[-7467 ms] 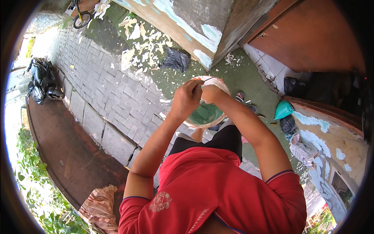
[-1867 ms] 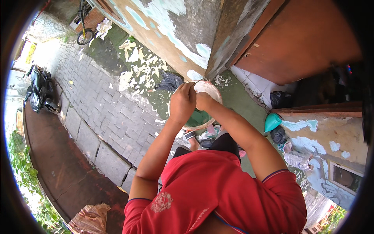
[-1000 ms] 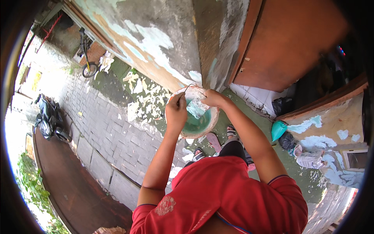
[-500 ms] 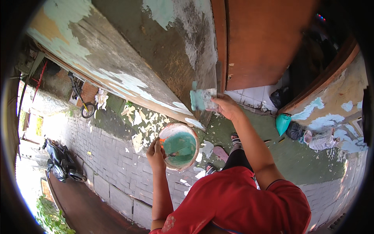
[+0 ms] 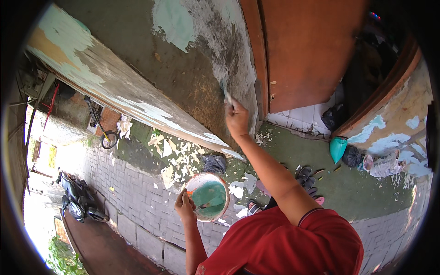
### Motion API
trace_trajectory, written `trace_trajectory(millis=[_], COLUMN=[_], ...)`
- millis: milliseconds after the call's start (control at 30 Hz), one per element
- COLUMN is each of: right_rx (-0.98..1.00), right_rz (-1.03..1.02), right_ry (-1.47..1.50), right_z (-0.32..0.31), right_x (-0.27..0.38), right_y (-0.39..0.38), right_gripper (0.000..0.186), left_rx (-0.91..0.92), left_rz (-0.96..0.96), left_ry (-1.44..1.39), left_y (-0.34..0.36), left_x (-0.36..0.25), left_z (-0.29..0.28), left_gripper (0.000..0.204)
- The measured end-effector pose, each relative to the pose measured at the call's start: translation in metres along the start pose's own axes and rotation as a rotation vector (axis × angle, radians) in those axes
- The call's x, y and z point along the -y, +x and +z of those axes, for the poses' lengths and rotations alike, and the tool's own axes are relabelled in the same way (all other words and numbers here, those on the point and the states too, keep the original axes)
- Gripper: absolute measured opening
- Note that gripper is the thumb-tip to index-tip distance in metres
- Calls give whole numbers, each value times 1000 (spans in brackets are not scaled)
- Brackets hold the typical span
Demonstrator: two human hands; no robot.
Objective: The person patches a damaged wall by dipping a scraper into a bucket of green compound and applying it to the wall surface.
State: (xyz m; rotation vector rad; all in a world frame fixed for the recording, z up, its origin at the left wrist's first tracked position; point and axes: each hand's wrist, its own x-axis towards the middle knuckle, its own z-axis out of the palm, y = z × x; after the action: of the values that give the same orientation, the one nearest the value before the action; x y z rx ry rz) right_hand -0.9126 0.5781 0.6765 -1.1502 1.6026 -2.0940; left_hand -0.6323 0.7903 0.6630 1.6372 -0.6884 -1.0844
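Observation:
My left hand (image 5: 184,207) is closed at the left rim of a round tub (image 5: 226,207), thumb up by an orange patch. Smooth green paste (image 5: 215,195) lies inside the tub. A small tool with a thin blade (image 5: 202,206) slants into the paste beside my left fingers; I cannot tell whether they grip it too. Up at the wall, my right hand (image 5: 237,118) grips a flat scraper (image 5: 228,97), seen nearly edge-on. Its far edge meets the bare grey and brown wall (image 5: 206,87), close to a patch of pale green coating (image 5: 174,23).
A brown door (image 5: 311,55) stands right of the wall. Paint flakes (image 5: 176,158) and a black plastic bag (image 5: 213,162) lie along the wall's foot. Sandals (image 5: 306,176), a teal bag (image 5: 338,149) and other bags are at right. A motorcycle (image 5: 80,197) and bicycle (image 5: 103,128) stand left.
My right hand has moved left and up with the scraper, from beside the door frame onto the wall, turning the blade edge-on. The tub sits slightly lower in view, still at my left hand.

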Motion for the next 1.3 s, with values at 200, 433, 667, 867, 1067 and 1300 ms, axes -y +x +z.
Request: trace_trajectory(millis=[200,433,667,867,1067,1300], right_rx=[79,-6,-2,43,-119,60], right_rz=[-145,-77,-102,-122,-141,-201], right_ry=[14,61,34,106,-16,72], right_z=[4,-19,17,-4,-9,9], right_x=[0,-1,-20,4,-13,44], right_y=[-16,-37,-32,-67,-8,-55], right_gripper=[33,39,39,35,37,43], left_rx=[19,25,47,28,36,15], left_rz=[21,-1,33,3,-23,-5], left_ry=[22,10,28,42,39,42], left_y=[-2,4,-3,-3,-3,-8], left_x=[7,14,17,23,20,21], left_z=[-9,-2,3,-3,5,-4], left_gripper=[29,27,27,28,27,27])
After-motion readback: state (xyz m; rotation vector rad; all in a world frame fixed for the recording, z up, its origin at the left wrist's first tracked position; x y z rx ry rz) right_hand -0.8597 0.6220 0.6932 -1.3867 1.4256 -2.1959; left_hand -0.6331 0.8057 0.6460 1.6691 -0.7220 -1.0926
